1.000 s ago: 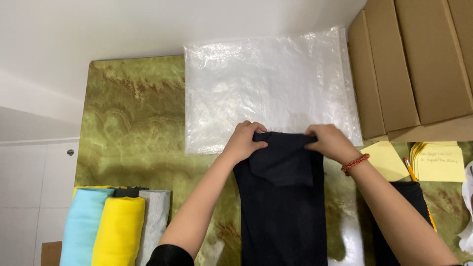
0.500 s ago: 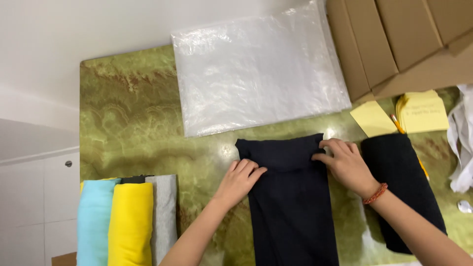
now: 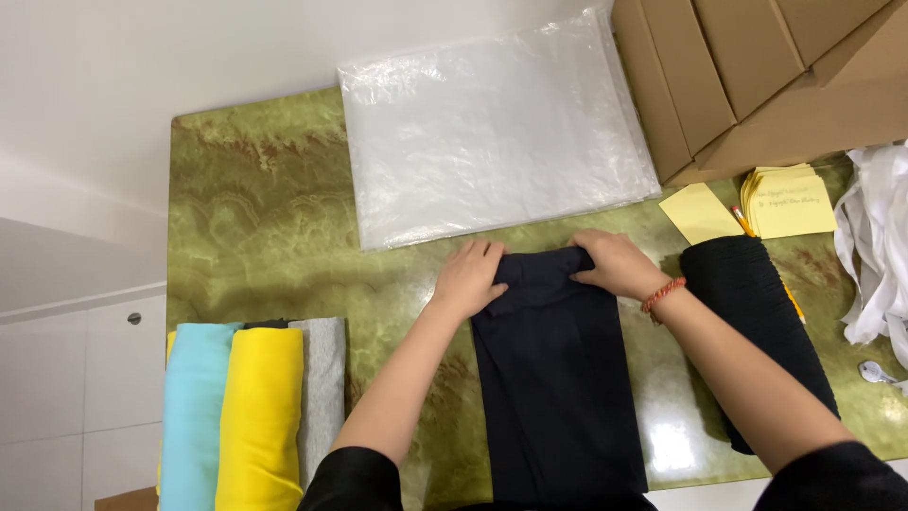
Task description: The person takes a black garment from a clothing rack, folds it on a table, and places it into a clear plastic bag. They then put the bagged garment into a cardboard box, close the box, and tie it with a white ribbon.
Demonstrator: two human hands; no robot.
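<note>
From the head camera we look down on a green marbled table (image 3: 255,246). Our left hand (image 3: 470,277) lies on the top left corner of a long black cloth (image 3: 558,378), fingers together and curled over the folded top edge, pressing it down. Our right hand (image 3: 615,265) rests on the top right corner of the same cloth, fingers bent and gripping the fold; a red bracelet (image 3: 662,294) sits at that wrist. The cloth lies flat in the middle of the table, running from our hands down toward our body.

Just beyond our hands lies a stack of clear plastic bags (image 3: 492,128). To the right of them stand cardboard boxes (image 3: 747,76). Right of the cloth rests a black roll (image 3: 757,322), with yellow notes (image 3: 757,203) and a pencil (image 3: 743,221) above it, and white fabric (image 3: 880,255) at the far right edge. At lower left lie folded cloths side by side: blue (image 3: 194,416), yellow (image 3: 260,416) and grey (image 3: 323,388).
</note>
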